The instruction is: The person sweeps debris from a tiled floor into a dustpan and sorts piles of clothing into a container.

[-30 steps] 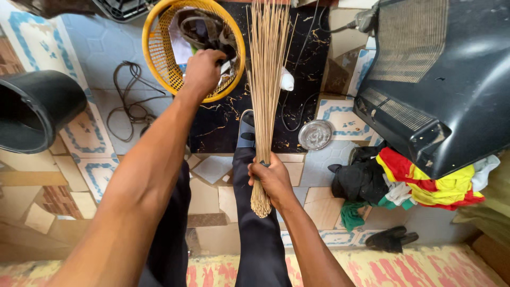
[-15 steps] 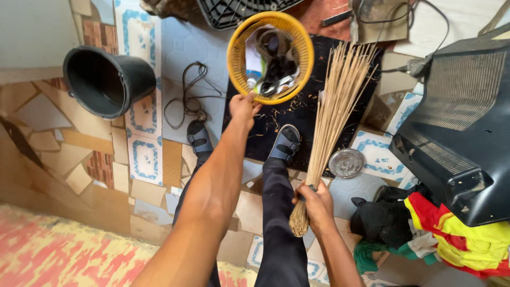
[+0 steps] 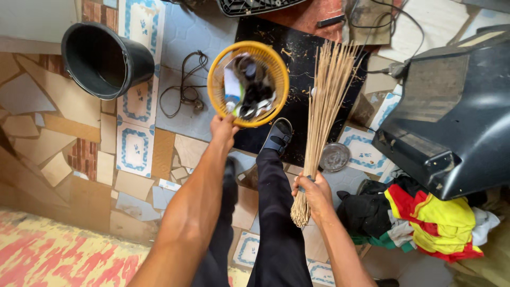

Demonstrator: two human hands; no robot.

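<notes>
Yellow woven round basket (image 3: 248, 84) in left hand (image 3: 223, 129); right hand (image 3: 313, 194) grips straw broom (image 3: 322, 114).

left hand (image 3: 223, 129) now out of the yellow basket (image 3: 248, 83), gripping its near rim, basket drawn leftward, off the broom (image 3: 322, 114)

Black bucket (image 3: 103, 61) (on its side), cable (image 3: 184, 87), clothes heap (image 3: 425, 218)

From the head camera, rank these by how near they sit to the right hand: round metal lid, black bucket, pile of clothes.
Measured from the right hand, which grips the stick broom:
1. Round metal lid, on the floor just above the hand.
2. Pile of clothes, off to its right.
3. Black bucket, far upper left.
</notes>
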